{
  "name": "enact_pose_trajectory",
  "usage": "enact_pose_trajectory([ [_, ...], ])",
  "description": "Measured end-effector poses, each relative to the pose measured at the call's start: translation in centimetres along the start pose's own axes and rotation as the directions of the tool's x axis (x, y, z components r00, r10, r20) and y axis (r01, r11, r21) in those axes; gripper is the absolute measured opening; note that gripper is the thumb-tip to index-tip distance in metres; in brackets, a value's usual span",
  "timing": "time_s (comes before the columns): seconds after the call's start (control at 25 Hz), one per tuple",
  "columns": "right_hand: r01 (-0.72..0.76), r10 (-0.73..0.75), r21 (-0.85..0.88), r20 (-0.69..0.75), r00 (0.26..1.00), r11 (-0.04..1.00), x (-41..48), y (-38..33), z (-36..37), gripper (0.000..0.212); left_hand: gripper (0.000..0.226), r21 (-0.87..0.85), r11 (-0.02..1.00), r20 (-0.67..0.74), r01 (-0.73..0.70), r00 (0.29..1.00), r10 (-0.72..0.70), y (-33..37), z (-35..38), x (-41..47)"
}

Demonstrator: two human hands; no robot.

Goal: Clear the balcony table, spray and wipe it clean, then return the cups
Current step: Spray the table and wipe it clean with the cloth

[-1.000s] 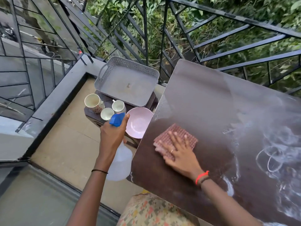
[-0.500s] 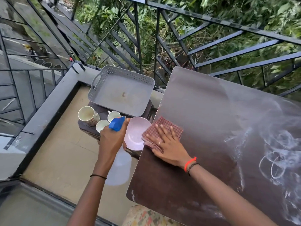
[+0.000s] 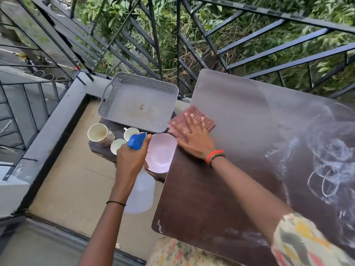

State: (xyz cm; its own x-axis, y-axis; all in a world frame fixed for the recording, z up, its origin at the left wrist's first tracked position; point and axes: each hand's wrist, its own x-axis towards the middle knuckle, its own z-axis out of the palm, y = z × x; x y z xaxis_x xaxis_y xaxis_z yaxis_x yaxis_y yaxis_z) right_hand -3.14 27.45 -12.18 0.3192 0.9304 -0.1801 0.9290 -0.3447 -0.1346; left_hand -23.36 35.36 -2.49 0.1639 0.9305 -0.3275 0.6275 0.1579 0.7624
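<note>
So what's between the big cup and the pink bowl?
Two small cups stand there; the left hand holds the spray bottle in front of them in the head view.

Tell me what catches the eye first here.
The right hand presses a red cloth flat at the left edge of the brown table, while white swirly streaks cover its right side. The left hand grips a blue-topped spray bottle beside the table, near cups and a pink bowl.

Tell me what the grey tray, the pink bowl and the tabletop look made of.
Grey tray: likely matte plastic, given moulded perforated walls. Pink bowl: smooth, slightly glossy; plastic or ceramic, unclear. Tabletop: seemingly dark brown laminate, flat with faint sheen.
</note>
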Motion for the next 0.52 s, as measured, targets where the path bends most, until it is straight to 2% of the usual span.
enact_pose_trajectory([
  [0.08, 0.148, -0.148, 0.029, -0.010, 0.989, 0.989, -3.6, -4.2, 1.7, 0.057, 0.060, 0.004, 1.000, -0.007, -0.011, 1.000, 0.011, 0.0, 0.0, -0.2],
  [0.24, 0.333, -0.335, 0.126, -0.009, 0.942, 0.934, -13.8, -10.4, 4.5, 0.051, 0.058, 0.012, 0.999, 0.002, -0.034, 0.999, 0.034, 1.1, 0.3, -1.1],
  [0.28, 0.342, -0.344, 0.124, -0.006, 0.939, 0.932, -16.2, -10.7, 4.9, 0.050, 0.058, 0.007, 0.999, 0.004, -0.052, 0.999, 0.052, 1.5, 0.5, -1.4],
  [0.36, 0.320, -0.318, 0.081, -0.035, 0.947, 0.944, -20.2, -9.7, 5.4, 0.062, 0.057, 0.000, 0.996, -0.008, -0.087, 0.996, 0.087, 1.9, 0.8, -1.9],
  [0.52, 0.219, -0.216, 0.041, -0.062, 0.974, 0.975, -24.8, -3.0, 4.4, 0.076, 0.054, 0.009, 0.998, 0.014, -0.068, 0.998, 0.068, 1.7, 1.5, -3.6],
])
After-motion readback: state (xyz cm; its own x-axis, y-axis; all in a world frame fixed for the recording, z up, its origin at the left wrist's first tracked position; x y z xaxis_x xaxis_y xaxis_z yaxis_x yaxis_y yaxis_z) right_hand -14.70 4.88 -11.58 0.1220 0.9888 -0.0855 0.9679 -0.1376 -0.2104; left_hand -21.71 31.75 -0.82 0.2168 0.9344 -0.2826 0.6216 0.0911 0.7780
